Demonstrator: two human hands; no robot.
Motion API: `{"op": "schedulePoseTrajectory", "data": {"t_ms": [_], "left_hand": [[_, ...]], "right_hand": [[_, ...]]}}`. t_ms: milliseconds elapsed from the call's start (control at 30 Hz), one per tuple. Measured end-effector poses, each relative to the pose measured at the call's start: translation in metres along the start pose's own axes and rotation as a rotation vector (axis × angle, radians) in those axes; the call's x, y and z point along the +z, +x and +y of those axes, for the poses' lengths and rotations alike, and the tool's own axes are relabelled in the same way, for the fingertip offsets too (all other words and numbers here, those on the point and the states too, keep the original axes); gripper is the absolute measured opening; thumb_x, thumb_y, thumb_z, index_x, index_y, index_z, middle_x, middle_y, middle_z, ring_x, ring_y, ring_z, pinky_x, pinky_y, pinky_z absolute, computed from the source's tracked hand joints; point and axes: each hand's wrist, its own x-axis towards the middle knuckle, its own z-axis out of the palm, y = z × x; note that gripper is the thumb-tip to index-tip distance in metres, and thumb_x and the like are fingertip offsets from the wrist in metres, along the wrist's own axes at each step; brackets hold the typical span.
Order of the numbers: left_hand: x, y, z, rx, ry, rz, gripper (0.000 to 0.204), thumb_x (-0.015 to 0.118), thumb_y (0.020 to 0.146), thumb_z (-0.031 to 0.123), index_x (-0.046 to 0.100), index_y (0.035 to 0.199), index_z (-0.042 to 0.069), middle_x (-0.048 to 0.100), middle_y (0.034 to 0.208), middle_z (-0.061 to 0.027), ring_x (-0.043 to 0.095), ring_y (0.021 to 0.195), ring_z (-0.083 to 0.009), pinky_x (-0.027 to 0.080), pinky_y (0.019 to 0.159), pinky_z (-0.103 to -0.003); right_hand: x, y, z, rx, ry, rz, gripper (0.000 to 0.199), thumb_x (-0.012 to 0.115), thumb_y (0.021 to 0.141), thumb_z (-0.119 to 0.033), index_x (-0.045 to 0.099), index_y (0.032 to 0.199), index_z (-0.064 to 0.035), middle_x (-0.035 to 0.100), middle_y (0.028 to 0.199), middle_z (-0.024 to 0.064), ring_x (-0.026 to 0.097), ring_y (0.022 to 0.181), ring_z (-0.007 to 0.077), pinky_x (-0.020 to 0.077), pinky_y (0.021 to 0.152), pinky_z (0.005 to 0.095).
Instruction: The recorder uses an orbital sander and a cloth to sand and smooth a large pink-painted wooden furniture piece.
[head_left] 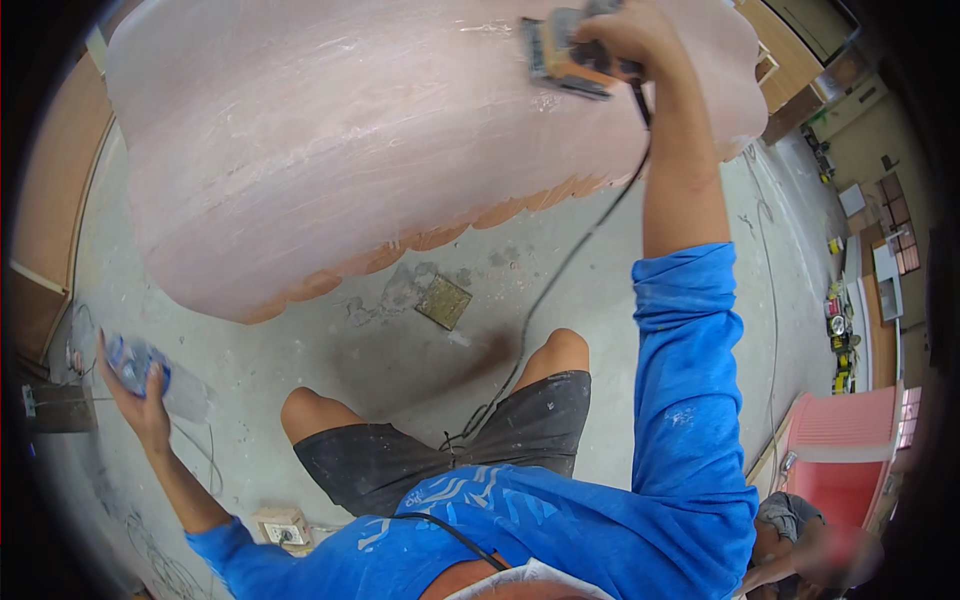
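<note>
A large pink, dusty curved panel [380, 140] with a scalloped lower edge fills the upper picture. My right hand [630, 35] grips an orange and grey electric sander [565, 55] pressed on the panel's top right part. Its black cord [560, 270] hangs down to the floor by my knees. My left hand [140, 395], stretched out to the far left, holds a clear plastic bottle [150, 372] with a blue label, away from the panel.
Grey concrete floor [400, 350] with a square of worn sandpaper [443, 301]. A power socket box [283, 528] lies at lower left. A red ribbed piece [845, 445] and another person [800, 545] are at lower right. Wooden boards [50, 200] stand at left.
</note>
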Motion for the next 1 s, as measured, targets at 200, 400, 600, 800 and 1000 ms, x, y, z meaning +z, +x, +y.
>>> {"op": "schedulePoseTrajectory", "data": {"t_ms": [200, 400, 600, 800, 1000], "left_hand": [[0.03, -0.134, -0.153, -0.437, 0.178, 0.108, 0.071, 0.072, 0.088, 0.011, 0.036, 0.148, -0.002, 0.046, 0.143, -0.021, 0.047, 0.129, -0.0273, 0.036, 0.111, -0.04], [0.098, -0.195, -0.202, -0.598, 0.06, 0.135, 0.062, 0.076, 0.082, 0.003, 0.046, 0.137, -0.002, 0.055, 0.13, -0.0178, 0.055, 0.118, -0.0257, 0.043, 0.104, -0.038], [0.127, -0.224, -0.23, -0.537, 0.162, 0.148, 0.063, 0.081, 0.079, 0.012, 0.051, 0.132, -0.001, 0.059, 0.127, -0.0173, 0.057, 0.116, -0.0287, 0.043, 0.103, -0.038], [0.149, -0.238, -0.232, -0.609, 0.223, 0.173, 0.066, 0.085, 0.074, 0.02, 0.055, 0.13, 0.004, 0.063, 0.125, -0.0169, 0.059, 0.116, -0.0303, 0.044, 0.102, -0.039], [0.136, -0.275, -0.236, -0.711, 0.41, 0.258, 0.069, 0.089, 0.07, 0.025, 0.056, 0.127, 0.004, 0.065, 0.122, -0.0194, 0.062, 0.114, -0.0343, 0.048, 0.099, -0.042]], "right_hand": [[0.053, -0.068, -0.123, -0.417, -0.016, 0.012, 0.064, 0.058, 0.076, -0.014, 0.053, 0.139, -0.0024, 0.066, 0.108, 0.0333, 0.067, 0.103, 0.0428, 0.0523, 0.096, 0.0425], [0.02, -0.023, -0.055, -0.208, 0.007, -0.022, 0.081, 0.076, 0.065, -0.019, 0.051, 0.142, -0.0058, 0.071, 0.102, 0.025, 0.072, 0.085, 0.0339, 0.058, 0.075, 0.0364], [0.007, 0.035, -0.016, 0.029, 0.091, -0.124, 0.024, 0.077, 0.067, -0.01, 0.066, 0.087, -0.0039, 0.06, 0.066, 0.009, 0.054, 0.046, 0.0175, 0.0398, 0.039, 0.0325], [0.02, -0.069, -0.113, -0.246, 0.105, -0.104, 0.039, 0.075, 0.069, -0.016, 0.066, 0.104, -0.0021, 0.069, 0.079, 0.0141, 0.065, 0.059, 0.023, 0.0529, 0.052, 0.0367], [0.069, -0.118, -0.08, -0.46, 0.092, 0.122, 0.058, 0.07, 0.072, -0.014, 0.059, 0.126, 0.0008, 0.07, 0.093, 0.0273, 0.07, 0.08, 0.0394, 0.0569, 0.061, 0.0396]]}}
